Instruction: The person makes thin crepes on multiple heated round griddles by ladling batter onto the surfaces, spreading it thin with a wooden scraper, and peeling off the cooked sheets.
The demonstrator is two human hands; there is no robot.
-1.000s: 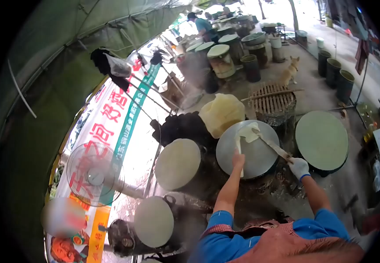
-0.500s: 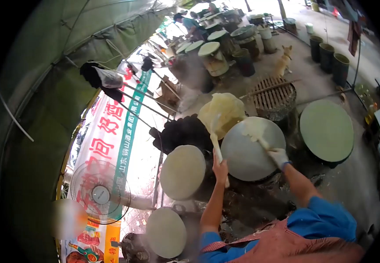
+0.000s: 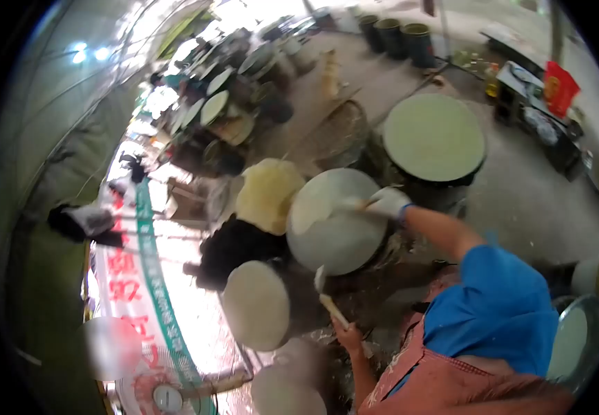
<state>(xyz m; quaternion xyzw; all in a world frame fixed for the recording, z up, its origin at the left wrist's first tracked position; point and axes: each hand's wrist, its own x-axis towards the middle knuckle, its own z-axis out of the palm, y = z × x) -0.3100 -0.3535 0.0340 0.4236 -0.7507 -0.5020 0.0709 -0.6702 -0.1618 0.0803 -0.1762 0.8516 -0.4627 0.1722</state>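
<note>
From afar, I saw the right hand [image 3: 386,202] gripping a blurred spreader [image 3: 359,205], the left hand [image 3: 347,335] a scraper [image 3: 332,308], batter [image 3: 311,211] on the griddle [image 3: 334,254] at ten o'clock, the rest seemingly bare.

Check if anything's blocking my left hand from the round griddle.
Nothing visible does: only the wooden-handled tool in your left hand lies between it and the griddle. Your right hand is by the griddle's right edge, off that line.
</note>
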